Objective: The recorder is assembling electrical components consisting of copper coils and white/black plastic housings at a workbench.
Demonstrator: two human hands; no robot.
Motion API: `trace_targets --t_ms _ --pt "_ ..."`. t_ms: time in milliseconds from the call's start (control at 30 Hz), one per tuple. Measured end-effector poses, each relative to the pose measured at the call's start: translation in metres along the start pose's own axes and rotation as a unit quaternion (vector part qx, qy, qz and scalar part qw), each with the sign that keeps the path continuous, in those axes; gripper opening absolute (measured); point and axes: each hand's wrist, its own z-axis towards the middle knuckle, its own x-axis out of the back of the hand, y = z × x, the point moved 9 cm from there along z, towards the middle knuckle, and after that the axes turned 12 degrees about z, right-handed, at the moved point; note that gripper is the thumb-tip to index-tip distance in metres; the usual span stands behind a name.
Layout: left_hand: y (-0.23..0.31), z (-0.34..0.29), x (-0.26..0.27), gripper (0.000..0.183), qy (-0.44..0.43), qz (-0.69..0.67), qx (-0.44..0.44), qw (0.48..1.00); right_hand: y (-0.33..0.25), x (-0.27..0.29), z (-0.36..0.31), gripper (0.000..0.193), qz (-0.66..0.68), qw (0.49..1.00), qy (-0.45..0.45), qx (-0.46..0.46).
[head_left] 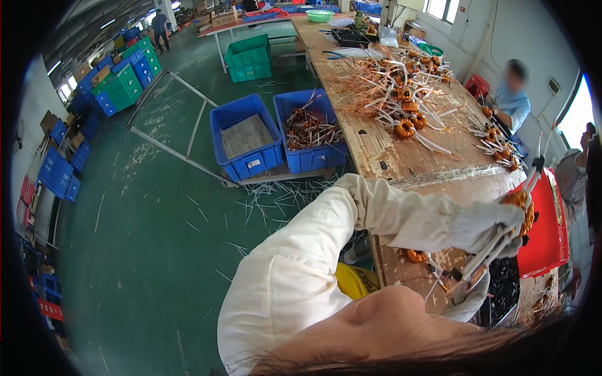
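Observation:
My left hand [486, 227], in a pale glove and white sleeve, is closed round a toroidal copper coil [522, 205] with white-sleeved leads. The coil is held up over the near end of the wooden table, some leads pointing up and others down toward my right hand. My right hand [471, 296], also gloved, is low beside the table, its fingers closed at the lower ends of those leads; part of it is hidden. A short black sleeve [456, 274] shows at the lead ends there. Another copper coil [415, 255] lies on the table below my left forearm.
Many small black pieces [503, 282] lie beside a red plastic bin [544, 229]. A heap of coils [407, 94] covers the far wooden table [351, 135]. Left of it stand blue crates [248, 164] and a metal frame [160, 147]. A co-worker [513, 100] sits across the table.

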Motion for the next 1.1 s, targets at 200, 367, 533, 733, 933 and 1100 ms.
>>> trace_targets --t_ms 200,367,533,733,933,1100 --pt "-0.023 -0.003 -0.007 0.032 -0.056 0.014 -0.037 0.998 -0.023 -0.041 -0.019 0.054 0.008 0.981 -0.077 -0.18" --pt "-0.016 -0.008 -0.014 0.027 -0.104 0.03 -0.068 0.992 -0.051 -0.062 -0.017 0.023 -0.023 0.988 -0.075 -0.132" --pt "-0.011 0.01 0.004 0.031 -0.119 0.123 -0.067 0.983 -0.068 -0.051 -0.02 0.011 -0.076 0.987 -0.071 -0.126" --pt "0.0 0.005 0.018 0.04 -0.078 0.17 -0.039 0.982 -0.067 -0.041 -0.043 0.017 -0.114 0.954 -0.142 -0.237" --pt "0.001 0.0 0.032 0.053 -0.019 0.232 -0.111 0.966 -0.056 -0.027 -0.061 0.034 -0.053 0.961 -0.124 -0.24" --pt "-0.011 0.003 0.038 0.058 0.04 0.219 -0.075 0.972 -0.062 -0.032 -0.073 0.045 -0.046 0.964 -0.125 -0.231"
